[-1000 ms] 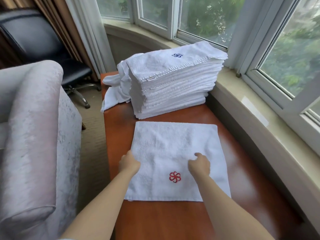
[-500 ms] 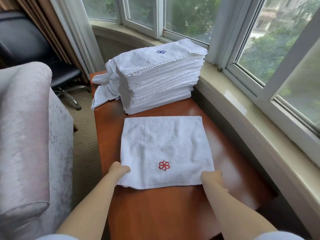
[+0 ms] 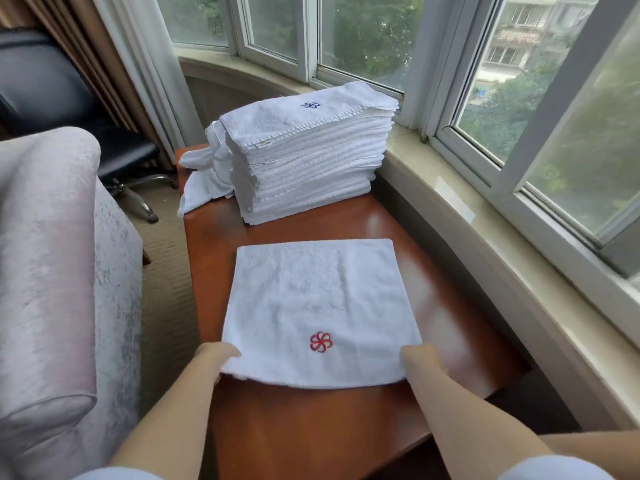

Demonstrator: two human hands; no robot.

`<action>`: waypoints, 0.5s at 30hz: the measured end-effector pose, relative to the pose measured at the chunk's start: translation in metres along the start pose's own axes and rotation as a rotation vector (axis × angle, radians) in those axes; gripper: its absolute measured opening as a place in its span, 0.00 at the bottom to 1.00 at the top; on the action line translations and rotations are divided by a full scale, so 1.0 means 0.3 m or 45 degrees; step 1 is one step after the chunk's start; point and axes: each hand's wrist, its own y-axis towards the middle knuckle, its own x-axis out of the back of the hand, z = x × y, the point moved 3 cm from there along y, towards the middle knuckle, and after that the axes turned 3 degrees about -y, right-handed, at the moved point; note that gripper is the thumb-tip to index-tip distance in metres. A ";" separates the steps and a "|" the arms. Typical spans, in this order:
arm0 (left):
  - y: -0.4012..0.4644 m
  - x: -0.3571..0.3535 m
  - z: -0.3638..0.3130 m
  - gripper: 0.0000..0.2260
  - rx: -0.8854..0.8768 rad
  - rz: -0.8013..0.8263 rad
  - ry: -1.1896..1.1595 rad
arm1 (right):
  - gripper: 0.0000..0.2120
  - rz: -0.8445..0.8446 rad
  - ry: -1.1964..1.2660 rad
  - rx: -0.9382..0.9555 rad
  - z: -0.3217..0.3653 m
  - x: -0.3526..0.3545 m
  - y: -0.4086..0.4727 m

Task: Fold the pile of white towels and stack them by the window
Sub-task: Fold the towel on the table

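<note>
Gripping the near corners of the flat towel (image 3: 318, 306) at lower centre, the left hand (image 3: 216, 355) and right hand (image 3: 420, 358) sit apart; uneven lifting could skew the fold or drag it toward the stack (image 3: 308, 157) by the window.

A square white terry towel with a red flower emblem (image 3: 320, 306) lies flat on the glossy wooden table (image 3: 311, 427), its near edge lifted; a tall stack of folded white towels (image 3: 308, 161) stands beyond by the window.

Soft daylight enters through the windows (image 3: 367, 39) ahead and at right; it throws a pale sheen on the glossy wooden table (image 3: 408, 244). Shadows are faint; wide-angle distortion curves the sill (image 3: 485, 216), and the picture is slightly soft overall.
</note>
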 end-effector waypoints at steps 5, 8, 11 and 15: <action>-0.016 -0.014 -0.038 0.33 -0.126 0.026 0.275 | 0.21 -0.073 -0.284 0.094 0.047 0.017 -0.050; -0.015 -0.052 -0.101 0.29 -0.182 0.002 0.316 | 0.23 -0.106 -0.315 0.148 0.115 0.020 -0.041; 0.010 -0.062 -0.161 0.23 -0.190 -0.073 0.361 | 0.24 -0.094 -0.340 0.196 0.180 0.015 -0.007; 0.089 -0.055 -0.222 0.21 -0.174 -0.165 0.489 | 0.20 -0.077 -0.320 0.205 0.264 -0.008 0.054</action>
